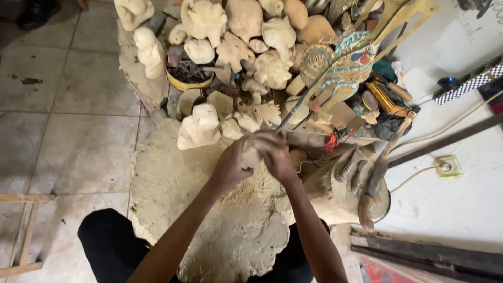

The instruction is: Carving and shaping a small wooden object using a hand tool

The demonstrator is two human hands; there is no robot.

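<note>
Both my hands meet over a big flat wooden block (173, 173) coated in sawdust. My left hand (229, 167) cups a small pale carved wood piece (250, 155) from the left. My right hand (276, 153) closes over the same piece from the right, and a thin dark tool (296, 109) rises from that fist toward the upper right. Most of the piece is hidden by my fingers. My black trousers (105, 241) show at the bottom.
A heap of several unpainted carved wooden figures (236, 42) fills the far side, with one carved head (199, 126) just beyond my hands. A painted flat puppet (340, 63) leans at right. Tools, a yellow-rimmed bowl (188, 78), a wall socket (446, 166) and tiled floor (68, 105) surround it.
</note>
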